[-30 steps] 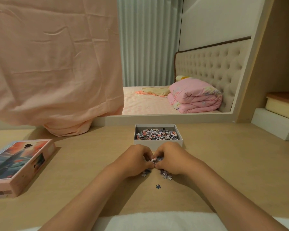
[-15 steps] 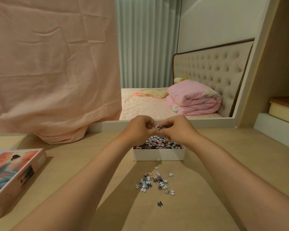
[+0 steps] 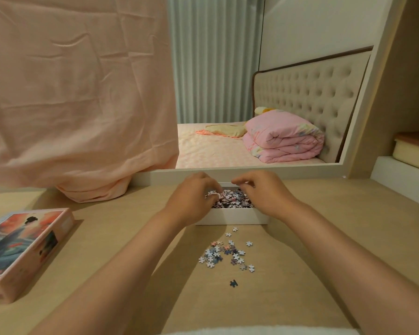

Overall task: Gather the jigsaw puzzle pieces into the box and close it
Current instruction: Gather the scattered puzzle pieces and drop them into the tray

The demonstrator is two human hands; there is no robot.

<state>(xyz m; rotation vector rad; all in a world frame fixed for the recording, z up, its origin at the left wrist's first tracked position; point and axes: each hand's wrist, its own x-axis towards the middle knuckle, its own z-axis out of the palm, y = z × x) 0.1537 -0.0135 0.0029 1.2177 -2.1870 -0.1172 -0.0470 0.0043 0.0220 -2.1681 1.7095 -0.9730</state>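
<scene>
A shallow white box (image 3: 232, 217) stands on the wooden desk and is filled with puzzle pieces (image 3: 230, 200). Both hands hover over it. My left hand (image 3: 191, 199) curls over the box's left side with a few pieces at its fingertips. My right hand (image 3: 261, 192) is over the right side, fingers apart and bent, with nothing held. Several loose pieces (image 3: 225, 253) lie scattered on the desk in front of the box, and one dark piece (image 3: 233, 283) lies alone nearer to me. The picture lid (image 3: 22, 252) rests flat at the left.
A peach cloth (image 3: 78, 93) hangs over the left part of a mirror (image 3: 252, 93) behind the desk. A white block (image 3: 402, 184) and a stacked box sit at the right edge. A white towel edge (image 3: 259, 331) lies at the near desk edge.
Both hands rose from the loose pile with a handful of pieces, carried them over the box and spread apart above it. Pieces have dropped into the box.
</scene>
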